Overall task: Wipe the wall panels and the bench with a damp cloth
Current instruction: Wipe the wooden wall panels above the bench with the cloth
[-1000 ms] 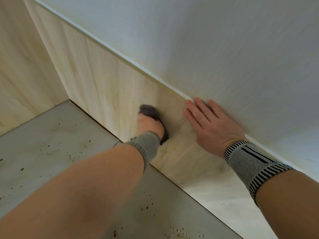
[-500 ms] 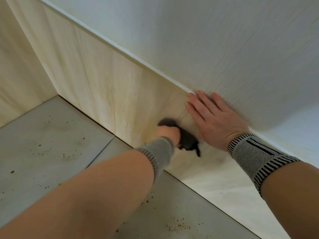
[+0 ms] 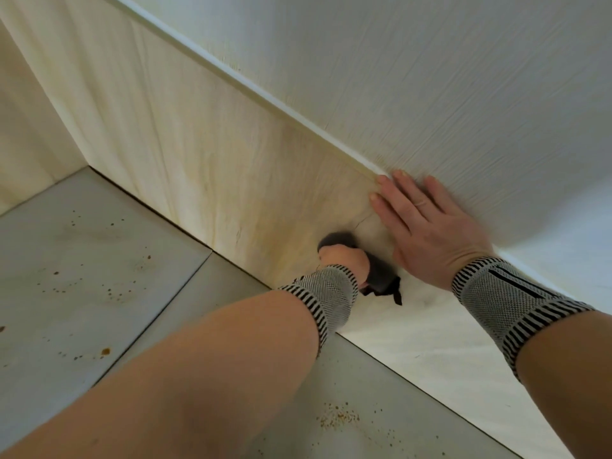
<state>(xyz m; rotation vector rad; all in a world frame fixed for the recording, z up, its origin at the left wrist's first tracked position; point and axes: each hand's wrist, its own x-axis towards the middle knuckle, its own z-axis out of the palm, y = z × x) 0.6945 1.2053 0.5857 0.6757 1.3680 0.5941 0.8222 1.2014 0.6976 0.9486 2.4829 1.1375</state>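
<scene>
- Over the last second the left hand has carried the dark cloth rightward along the pale wood wall panel, and it now sits just beside the right hand, at about its 8 o'clock.
- That suggests this lower strip of panel is nearly covered; yellowish streaks still show at 9 to 10 o'clock of the cloth.
- The grey surface below, which may be the bench, carries brown specks and looks unwiped.
- The left hand is closed around the bunched cloth, pressing it to the panel just above its bottom edge, forearm reaching in from 7 o'clock.
- The right hand lies flat and empty, fingers spread, across the trim between panel and the white textured wall, apparently bracing.
- Both wrists wear striped knit bands.
</scene>
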